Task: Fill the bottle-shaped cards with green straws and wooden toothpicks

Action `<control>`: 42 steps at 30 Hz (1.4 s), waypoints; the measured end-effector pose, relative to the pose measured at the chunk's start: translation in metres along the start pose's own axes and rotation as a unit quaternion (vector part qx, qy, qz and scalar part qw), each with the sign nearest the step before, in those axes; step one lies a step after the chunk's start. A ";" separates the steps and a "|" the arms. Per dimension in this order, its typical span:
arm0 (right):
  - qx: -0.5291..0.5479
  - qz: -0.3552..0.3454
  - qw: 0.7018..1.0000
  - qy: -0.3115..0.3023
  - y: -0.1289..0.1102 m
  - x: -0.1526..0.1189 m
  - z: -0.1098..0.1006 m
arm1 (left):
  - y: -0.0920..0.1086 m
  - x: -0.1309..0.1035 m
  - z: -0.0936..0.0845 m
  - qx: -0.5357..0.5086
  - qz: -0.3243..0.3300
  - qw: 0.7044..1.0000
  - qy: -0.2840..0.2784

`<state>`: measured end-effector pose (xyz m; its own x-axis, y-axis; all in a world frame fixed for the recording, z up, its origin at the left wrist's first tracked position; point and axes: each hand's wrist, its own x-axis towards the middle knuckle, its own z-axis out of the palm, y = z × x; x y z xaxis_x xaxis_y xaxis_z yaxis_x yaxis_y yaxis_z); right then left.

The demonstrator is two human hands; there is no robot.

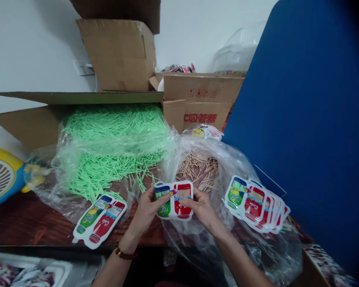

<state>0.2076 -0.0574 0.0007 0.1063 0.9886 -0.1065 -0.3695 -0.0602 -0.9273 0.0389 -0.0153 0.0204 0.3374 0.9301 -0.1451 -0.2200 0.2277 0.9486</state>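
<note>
A bottle-shaped double candy packet [172, 213], green Sprite print on one half and red Cola on the other, is held upright over the table's front. My left hand [149, 207] grips its left edge, thumb across the front. On its right edge, my right hand [202, 205] pinches with the thumb over the red half. Green sticks show in the left window and light brown sticks in the right one. Similar packets [100, 221] lie flat at the left. Several more packets [254, 205], overlapping in a fanned row, rest at the right.
Green candy sticks [113, 167] spill from a plastic-lined box behind my left hand. Brown sticks [197, 167] lie in a clear bag [227, 155]. Cardboard boxes [119, 56] stand at the back, a blue panel [311, 131] at right, a yellow-blue fan [2, 175] at left.
</note>
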 end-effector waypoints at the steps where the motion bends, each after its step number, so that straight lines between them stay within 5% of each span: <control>1: -0.002 -0.005 1.000 0.016 0.000 0.000 -0.002 | -0.001 0.000 0.000 -0.006 0.000 1.000 -0.002; 8: 0.025 0.013 1.000 0.006 -0.004 -0.004 -0.013 | -0.006 0.005 0.012 -0.036 -0.020 0.999 -0.003; 15: 0.057 -0.012 0.996 0.073 -0.002 -0.005 -0.027 | -0.009 0.009 0.028 -0.038 -0.042 0.998 -0.016; 20: 0.046 0.008 0.999 0.005 -0.003 -0.008 -0.043 | -0.013 0.012 0.033 -0.047 -0.048 0.998 -0.014; 26: 0.019 -0.026 0.997 0.068 0.001 -0.010 -0.049 | -0.008 0.012 0.043 -0.018 -0.041 0.999 -0.018; 33: 0.014 -0.040 0.999 0.017 -0.010 -0.015 -0.059 | -0.008 0.011 0.046 -0.005 -0.048 0.998 -0.027; 39: -0.034 -0.070 0.995 0.059 -0.016 -0.022 -0.063 | -0.011 0.011 0.050 0.013 -0.043 0.998 -0.043; 42: -0.069 -0.087 0.990 0.087 -0.017 -0.031 -0.075 | -0.018 0.015 0.057 0.038 -0.048 0.994 -0.093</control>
<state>0.2794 -0.0975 -0.0073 0.3192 0.9476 0.0107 -0.2027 0.0793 -0.9760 0.0997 -0.0216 0.0173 0.5186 0.8343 -0.1872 -0.1123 0.2835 0.9524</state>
